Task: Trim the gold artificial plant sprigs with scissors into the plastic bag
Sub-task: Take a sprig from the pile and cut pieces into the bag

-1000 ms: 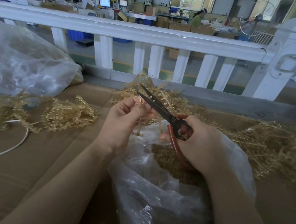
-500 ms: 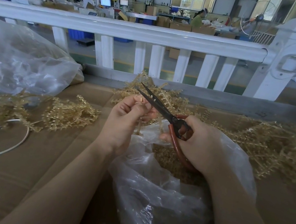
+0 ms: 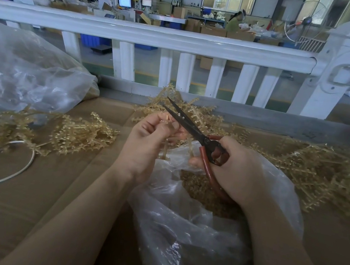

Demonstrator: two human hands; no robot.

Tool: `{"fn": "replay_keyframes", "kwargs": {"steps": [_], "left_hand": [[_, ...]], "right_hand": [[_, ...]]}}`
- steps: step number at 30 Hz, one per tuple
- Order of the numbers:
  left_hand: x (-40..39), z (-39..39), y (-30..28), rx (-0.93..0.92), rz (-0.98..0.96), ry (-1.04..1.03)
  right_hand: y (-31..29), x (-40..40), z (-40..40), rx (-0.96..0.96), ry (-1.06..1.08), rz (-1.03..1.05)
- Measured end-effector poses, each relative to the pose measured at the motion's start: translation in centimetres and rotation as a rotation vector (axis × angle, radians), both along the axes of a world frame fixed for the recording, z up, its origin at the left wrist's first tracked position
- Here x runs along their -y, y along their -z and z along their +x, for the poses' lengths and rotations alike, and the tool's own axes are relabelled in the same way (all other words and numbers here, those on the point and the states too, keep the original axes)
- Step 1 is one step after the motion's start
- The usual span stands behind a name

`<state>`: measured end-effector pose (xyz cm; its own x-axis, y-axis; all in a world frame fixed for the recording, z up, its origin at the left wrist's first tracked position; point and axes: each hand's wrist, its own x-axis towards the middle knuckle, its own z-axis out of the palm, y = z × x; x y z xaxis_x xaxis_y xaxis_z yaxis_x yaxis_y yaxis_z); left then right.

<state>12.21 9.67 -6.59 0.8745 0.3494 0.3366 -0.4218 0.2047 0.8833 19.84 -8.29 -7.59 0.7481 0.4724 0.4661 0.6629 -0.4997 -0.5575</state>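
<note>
Left hand [image 3: 145,141] pinches sprig [image 3: 166,119] over bag [image 3: 189,225]; right hand [image 3: 236,171] grips scissors [image 3: 184,121], blades apart — snip w/ stem above bag mouth.

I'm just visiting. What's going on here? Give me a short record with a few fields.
left hand: left hand pinches a gold sprig over the bag
right hand: right hand grips the scissors, blades slightly apart beside the sprig
bag: clear plastic bag below the hands, gold trimmings inside
left pile: sprigs beside a white cord
right pile: more sprigs
surface: brown cardboard
behind: white railing
</note>
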Motion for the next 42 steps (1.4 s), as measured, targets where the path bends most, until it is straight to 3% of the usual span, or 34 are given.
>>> {"fn": "replay_keyframes", "kwargs": {"steps": [25, 42], "left_hand": [[0.26, -0.31, -0.30, 0.079, 0.135, -0.171], [0.37, -0.31, -0.34, 0.085, 0.039, -0.133]], "right_hand": [[-0.32, -0.03, -0.48, -0.022, -0.016, 0.016], [-0.39, -0.18, -0.56, -0.076, -0.043, 0.064]]}}
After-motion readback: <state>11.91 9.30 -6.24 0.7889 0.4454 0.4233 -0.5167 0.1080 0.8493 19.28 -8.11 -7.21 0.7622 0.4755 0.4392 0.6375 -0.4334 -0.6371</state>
